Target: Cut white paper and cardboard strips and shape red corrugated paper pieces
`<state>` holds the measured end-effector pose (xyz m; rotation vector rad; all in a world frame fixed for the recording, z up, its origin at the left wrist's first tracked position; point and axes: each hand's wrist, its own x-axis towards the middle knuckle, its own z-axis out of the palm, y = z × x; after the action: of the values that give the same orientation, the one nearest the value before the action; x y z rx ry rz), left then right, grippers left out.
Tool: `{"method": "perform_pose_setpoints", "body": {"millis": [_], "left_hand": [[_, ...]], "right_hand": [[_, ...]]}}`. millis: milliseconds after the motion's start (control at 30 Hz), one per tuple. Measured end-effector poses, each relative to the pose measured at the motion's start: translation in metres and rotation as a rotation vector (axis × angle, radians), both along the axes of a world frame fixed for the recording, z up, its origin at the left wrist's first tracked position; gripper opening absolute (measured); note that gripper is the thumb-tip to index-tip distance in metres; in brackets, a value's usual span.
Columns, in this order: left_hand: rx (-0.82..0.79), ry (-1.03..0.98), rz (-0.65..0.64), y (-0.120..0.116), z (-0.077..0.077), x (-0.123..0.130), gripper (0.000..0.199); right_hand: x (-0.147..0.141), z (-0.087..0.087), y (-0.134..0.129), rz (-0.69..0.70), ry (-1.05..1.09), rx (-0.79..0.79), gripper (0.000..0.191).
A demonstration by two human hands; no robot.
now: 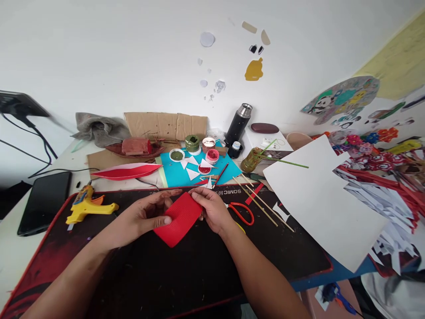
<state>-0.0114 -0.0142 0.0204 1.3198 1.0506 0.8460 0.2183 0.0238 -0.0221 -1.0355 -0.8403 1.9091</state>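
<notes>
Between my two hands, over the dark desk mat (159,283), is a piece of red corrugated cardboard (179,217) with fine ridges. My left hand (146,217) grips its left edge, thumb on the front face and fingers behind. At the upper right corner my right hand (212,206) pinches the piece between thumb and fingers. Red-handled scissors (244,212) lie just right of my right hand, their blades mostly hidden. Beyond my left hand rests a red boat-shaped paper piece (128,172) with a pale pink edge.
A yellow glue gun (88,206) and a black phone (44,204) lie at the left. Open paint jars (192,144) stand on blue paper (169,173) at the back. Thin wooden sticks (262,208) and a large white sheet (318,199) lie right. A black thermos (237,126) leans near the wall.
</notes>
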Motion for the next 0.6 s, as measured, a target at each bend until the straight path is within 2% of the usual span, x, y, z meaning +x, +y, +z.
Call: {"method": "perform_pose_setpoints", "body": {"millis": [167, 300, 367, 467, 600], "left_hand": [[-0.02, -0.033, 0.08, 0.002, -0.004, 0.001, 0.037], [-0.025, -0.042, 0.087, 0.001, -0.008, 0.0, 0.042], [-0.03, -0.067, 0.0, -0.001, -0.008, -0.007, 0.054], [0.004, 0.005, -0.175, -0.002, -0.009, -0.021, 0.088], [0.132, 0.223, -0.228, -0.005, -0.012, -0.031, 0.123]], "right_hand": [[0.001, 0.005, 0.0, -0.012, -0.051, 0.129, 0.044], [0.001, 0.003, 0.001, 0.012, -0.012, 0.093, 0.043], [0.002, 0.002, 0.002, 0.01, 0.016, 0.033, 0.043], [0.004, 0.0, 0.004, -0.002, 0.063, -0.052, 0.043], [0.005, -0.003, 0.005, 0.032, 0.124, -0.156, 0.043]]}}
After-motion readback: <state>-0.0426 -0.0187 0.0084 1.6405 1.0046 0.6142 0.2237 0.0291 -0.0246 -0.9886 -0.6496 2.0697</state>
